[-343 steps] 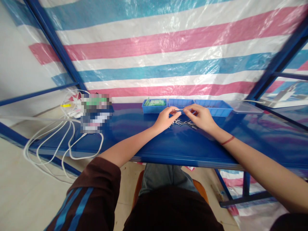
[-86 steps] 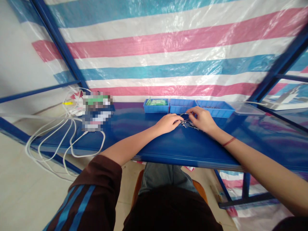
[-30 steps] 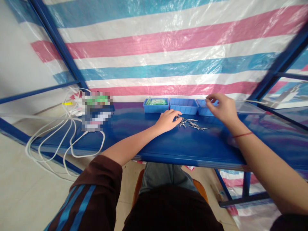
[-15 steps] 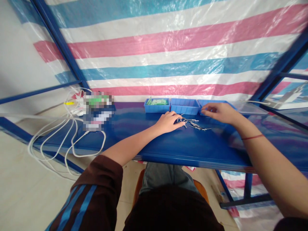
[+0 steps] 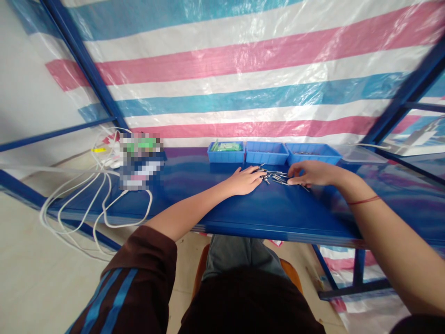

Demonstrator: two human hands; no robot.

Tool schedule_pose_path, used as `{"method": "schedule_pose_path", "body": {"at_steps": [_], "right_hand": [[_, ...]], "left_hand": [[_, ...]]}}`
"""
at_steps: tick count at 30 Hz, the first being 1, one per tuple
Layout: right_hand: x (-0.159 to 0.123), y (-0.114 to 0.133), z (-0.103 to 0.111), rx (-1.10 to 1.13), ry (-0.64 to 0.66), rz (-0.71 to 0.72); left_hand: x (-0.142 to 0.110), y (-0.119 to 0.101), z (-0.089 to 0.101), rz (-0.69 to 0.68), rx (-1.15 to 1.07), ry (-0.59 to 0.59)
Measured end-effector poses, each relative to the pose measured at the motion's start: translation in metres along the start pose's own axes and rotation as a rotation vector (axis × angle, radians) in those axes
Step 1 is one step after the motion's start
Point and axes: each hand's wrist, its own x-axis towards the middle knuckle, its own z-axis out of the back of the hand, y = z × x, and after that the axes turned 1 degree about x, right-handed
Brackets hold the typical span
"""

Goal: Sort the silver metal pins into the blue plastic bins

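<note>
A loose pile of slender silver and dark metal pieces (image 5: 277, 177) lies on the blue tabletop (image 5: 250, 211). Their exact kind is too small to make out. At the pile's left edge my left hand (image 5: 245, 181) rests palm down with its fingers stretched out, the fingertips touching the nearest pieces. Over the right edge my right hand (image 5: 313, 173) reaches in from the side. Its thumb and forefinger are bent and apart, close to several pieces, and nothing is visibly held between them. A few pieces are partly hidden under this hand.
Behind the pile stand three blue bins in a row: one with green packets (image 5: 227, 147), a middle bin (image 5: 266, 160), and a right bin (image 5: 332, 160) with small dark parts. A clear lid (image 5: 365, 154) lies farther right. White cables (image 5: 106, 199) loop over the left side.
My right hand has come down and a little left from in front of the right bin to the metal pieces. My left hand has shifted slightly and its fingers are straighter.
</note>
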Motion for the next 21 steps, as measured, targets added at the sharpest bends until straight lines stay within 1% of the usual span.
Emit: {"method": "schedule_pose_path", "body": {"at_steps": [3, 7, 10, 15, 21], "right_hand": [[0.007, 0.008, -0.005, -0.053, -0.07, 0.049], [0.017, 0.015, -0.015, -0.22, -0.247, 0.162], [0.023, 0.017, -0.023, -0.271, -0.356, 0.243], [0.028, 0.017, -0.03, -0.261, -0.409, 0.29], [0.03, 0.016, -0.031, -0.272, -0.437, 0.323]], "left_hand": [[0.0, -0.001, 0.001, -0.025, -0.001, 0.004], [0.003, -0.001, -0.001, -0.083, -0.012, -0.025], [0.004, 0.0, -0.002, -0.092, -0.011, -0.041], [0.006, 0.003, -0.005, -0.114, -0.006, -0.087], [0.007, 0.006, -0.008, -0.156, 0.006, -0.175]]}}
